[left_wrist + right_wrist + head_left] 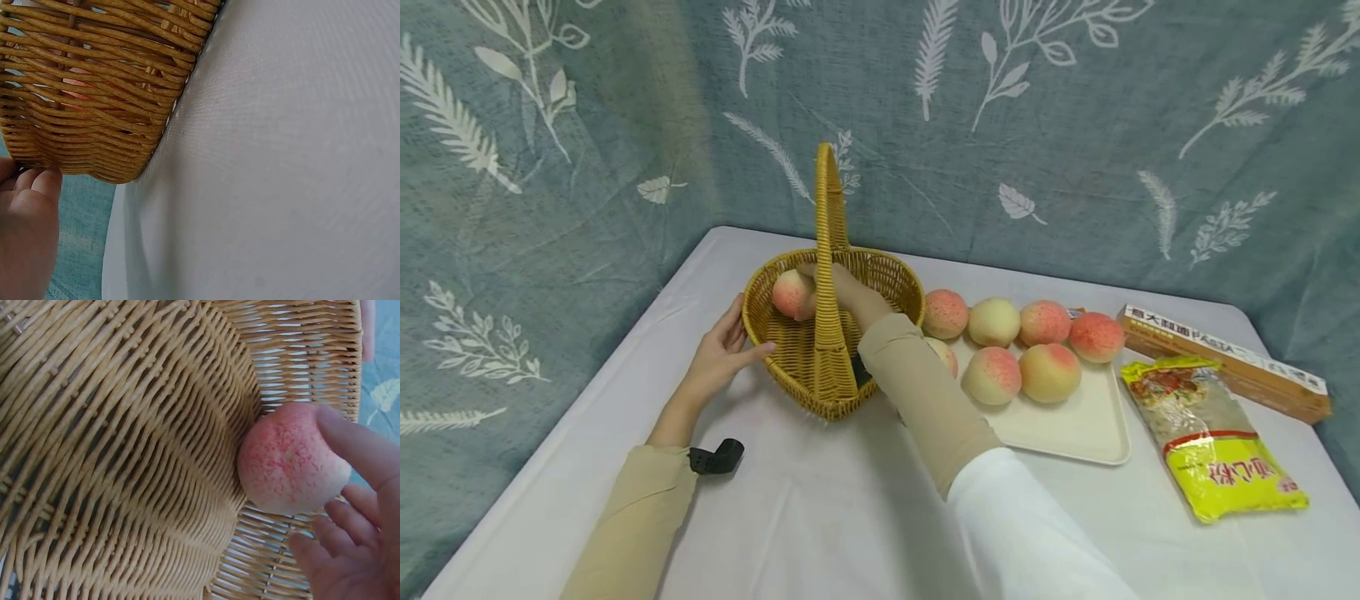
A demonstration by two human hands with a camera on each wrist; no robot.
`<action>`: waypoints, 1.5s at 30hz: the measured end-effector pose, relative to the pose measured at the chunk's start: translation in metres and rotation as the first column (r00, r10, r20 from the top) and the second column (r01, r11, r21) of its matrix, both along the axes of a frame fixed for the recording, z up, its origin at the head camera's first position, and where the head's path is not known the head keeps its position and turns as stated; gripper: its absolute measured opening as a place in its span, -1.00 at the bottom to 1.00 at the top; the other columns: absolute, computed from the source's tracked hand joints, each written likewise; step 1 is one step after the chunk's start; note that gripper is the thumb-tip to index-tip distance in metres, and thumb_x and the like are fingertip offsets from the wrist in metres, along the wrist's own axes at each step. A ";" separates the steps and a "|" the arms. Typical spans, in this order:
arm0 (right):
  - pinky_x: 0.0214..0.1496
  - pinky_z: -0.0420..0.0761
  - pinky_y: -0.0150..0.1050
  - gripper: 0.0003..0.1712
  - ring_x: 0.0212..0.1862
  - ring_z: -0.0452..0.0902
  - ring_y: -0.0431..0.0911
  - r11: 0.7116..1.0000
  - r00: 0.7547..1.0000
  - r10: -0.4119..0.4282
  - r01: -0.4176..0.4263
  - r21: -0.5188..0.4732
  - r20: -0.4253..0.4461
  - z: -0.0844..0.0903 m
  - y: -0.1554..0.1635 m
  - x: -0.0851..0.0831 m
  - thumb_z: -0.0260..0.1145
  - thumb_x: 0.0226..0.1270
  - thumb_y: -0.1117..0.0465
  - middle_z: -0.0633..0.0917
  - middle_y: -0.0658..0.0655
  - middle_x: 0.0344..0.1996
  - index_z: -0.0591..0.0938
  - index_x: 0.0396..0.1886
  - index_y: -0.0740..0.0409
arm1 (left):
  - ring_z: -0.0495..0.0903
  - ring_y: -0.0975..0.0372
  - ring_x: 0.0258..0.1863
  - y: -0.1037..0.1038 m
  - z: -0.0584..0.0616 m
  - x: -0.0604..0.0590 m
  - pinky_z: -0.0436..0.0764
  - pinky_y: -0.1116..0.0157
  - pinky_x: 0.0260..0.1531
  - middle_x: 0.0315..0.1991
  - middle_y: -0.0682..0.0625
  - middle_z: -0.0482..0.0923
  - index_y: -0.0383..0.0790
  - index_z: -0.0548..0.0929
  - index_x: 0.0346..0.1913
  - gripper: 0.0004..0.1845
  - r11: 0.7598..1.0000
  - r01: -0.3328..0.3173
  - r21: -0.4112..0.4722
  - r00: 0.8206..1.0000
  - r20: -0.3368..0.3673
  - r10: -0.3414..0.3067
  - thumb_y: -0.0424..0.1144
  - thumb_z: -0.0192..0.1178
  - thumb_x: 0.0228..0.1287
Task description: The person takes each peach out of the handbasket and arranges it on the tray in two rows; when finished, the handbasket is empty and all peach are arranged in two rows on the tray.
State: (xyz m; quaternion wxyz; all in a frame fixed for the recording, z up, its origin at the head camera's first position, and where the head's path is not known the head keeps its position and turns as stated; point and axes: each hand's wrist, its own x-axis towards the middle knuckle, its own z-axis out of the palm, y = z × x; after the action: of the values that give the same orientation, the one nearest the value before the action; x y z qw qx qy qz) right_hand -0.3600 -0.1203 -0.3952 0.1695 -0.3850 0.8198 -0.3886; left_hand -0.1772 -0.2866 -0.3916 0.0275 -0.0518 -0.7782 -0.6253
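The wicker basket (831,333) stands on the table (820,508) and contains 1 peach (793,293), held against the inner wall by the right hand (844,287) with curled fingers. The left hand (724,350), fingers straight, steadies the basket's outer wall. The tray (1075,425) carries 7 peaches.

I see a table (820,517) under a white cloth. On it, left of middle, stands a wicker basket (880,275). Just right of that lies a cream tray (1075,433). Further right lie a yellow packet (1213,442) and, behind it near the far edge, a long pasta box (1225,358). My left forearm rests on the cloth.
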 end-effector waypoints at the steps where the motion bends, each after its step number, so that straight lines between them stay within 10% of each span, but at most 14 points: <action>1: -0.01 0.42 -0.43 -0.22 0.05 0.36 -0.21 1.000 0.999 0.004 -0.006 0.031 0.051 0.012 0.002 0.011 0.41 -0.05 0.20 0.44 0.00 0.10 0.33 0.24 -0.07 | -0.17 0.13 0.33 0.000 0.000 0.000 0.03 0.45 0.25 0.37 -0.11 -0.29 -0.21 -0.24 0.37 -0.04 1.000 -0.001 -0.002 1.000 0.000 0.001 -0.31 0.23 0.09; 4: 0.20 0.28 -0.32 0.05 0.26 0.10 -0.15 0.985 0.999 -0.003 -0.006 0.173 0.053 0.042 0.006 0.037 0.43 -0.10 0.26 0.20 -0.01 0.28 0.05 0.37 -0.10 | -0.17 0.13 0.33 0.001 0.000 0.000 0.03 0.44 0.25 0.37 -0.10 -0.30 -0.20 -0.24 0.37 -0.04 1.000 0.002 0.002 1.000 -0.001 -0.002 -0.31 0.23 0.09; 7: 0.16 0.33 -0.27 0.11 0.25 0.10 -0.18 0.979 0.999 0.031 -0.024 0.202 -0.034 -0.014 -0.011 -0.012 0.50 -0.22 0.02 0.20 -0.11 0.26 0.06 0.33 -0.29 | -0.17 0.13 0.33 0.001 0.000 0.000 0.02 0.43 0.25 0.37 -0.11 -0.30 -0.21 -0.25 0.37 -0.04 1.000 0.005 0.003 1.000 -0.005 -0.005 -0.32 0.23 0.09; 10: 0.04 0.40 -0.30 -0.02 0.14 0.24 -0.15 0.976 0.994 0.048 -0.027 0.214 -0.093 -0.014 -0.012 -0.008 0.48 -0.21 0.00 0.33 -0.02 0.16 0.22 0.28 -0.17 | -0.17 0.14 0.33 0.001 0.001 0.001 0.01 0.42 0.26 0.38 -0.10 -0.30 -0.20 -0.25 0.37 -0.04 1.000 0.005 0.017 1.000 -0.003 -0.005 -0.33 0.23 0.09; 14: -0.08 0.46 -0.24 -0.31 -0.04 0.34 -0.03 0.973 1.000 -0.005 0.008 0.231 -0.013 0.059 0.007 0.061 0.42 -0.09 0.29 0.40 0.20 0.00 0.33 0.09 0.20 | -0.18 0.15 0.33 0.001 0.000 0.001 0.00 0.42 0.27 0.38 -0.10 -0.31 -0.20 -0.25 0.37 -0.05 0.999 0.011 0.038 1.000 -0.004 -0.011 -0.34 0.22 0.10; 26: 0.09 0.41 -0.18 -0.06 0.15 0.23 -0.03 0.936 0.997 -0.017 -0.013 0.353 0.081 0.062 0.011 0.061 0.44 -0.13 0.20 0.29 0.15 0.19 0.21 0.30 0.11 | -0.18 0.16 0.33 0.001 -0.001 0.001 0.01 0.44 0.26 0.38 -0.09 -0.31 -0.19 -0.24 0.37 -0.04 0.999 0.010 0.039 1.000 -0.014 -0.009 -0.34 0.23 0.09; 29: 0.03 0.45 -0.16 -0.17 0.06 0.34 -0.03 0.927 0.999 0.036 -0.028 0.373 -0.015 0.062 0.012 0.057 0.45 -0.15 0.14 0.40 0.15 0.08 0.34 0.21 0.10 | -0.18 0.16 0.33 0.001 -0.001 0.001 0.01 0.45 0.26 0.38 -0.10 -0.31 -0.20 -0.24 0.37 -0.04 0.999 0.009 0.035 1.000 -0.022 -0.009 -0.34 0.23 0.09; 33: -0.37 0.42 -0.31 -0.75 -0.43 0.34 -0.16 0.920 0.987 0.113 -0.062 0.387 -0.111 0.034 0.015 0.026 0.35 -0.01 0.02 0.46 0.04 -0.48 0.53 -0.44 0.04 | -0.19 0.16 0.33 0.001 -0.001 0.001 0.00 0.46 0.25 0.38 -0.10 -0.32 -0.21 -0.25 0.37 -0.03 1.000 0.007 0.023 1.000 -0.017 -0.007 -0.33 0.23 0.09; 36: -0.49 0.29 -0.33 -0.70 -0.52 0.16 -0.18 0.908 0.990 0.095 -0.044 0.417 -0.102 0.031 0.020 0.015 0.31 0.01 0.02 0.32 0.02 -0.61 0.39 -0.62 0.03 | -0.19 0.17 0.33 0.002 0.000 0.000 0.00 0.47 0.25 0.38 -0.09 -0.32 -0.20 -0.25 0.37 -0.03 1.000 0.004 0.016 1.000 -0.007 -0.004 -0.31 0.23 0.09; 45: -0.24 0.53 -0.30 -0.21 -0.13 0.41 -0.05 0.931 0.995 -0.083 0.094 0.353 -0.046 0.091 0.053 0.043 0.44 -0.14 0.14 0.46 0.14 -0.03 0.35 0.17 0.18 | -0.20 0.16 0.33 0.002 0.001 0.000 -0.02 0.40 0.27 0.37 -0.08 -0.33 -0.14 -0.27 0.37 -0.03 1.000 -0.007 0.009 0.999 0.035 0.006 -0.32 0.23 0.09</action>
State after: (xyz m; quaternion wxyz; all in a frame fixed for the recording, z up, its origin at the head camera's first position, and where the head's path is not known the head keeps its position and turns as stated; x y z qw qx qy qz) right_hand -0.3168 -0.0671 -0.3043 0.2060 -0.3165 0.8954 -0.2359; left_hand -0.1772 -0.2841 -0.3906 0.0162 -0.0382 -0.7759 -0.6294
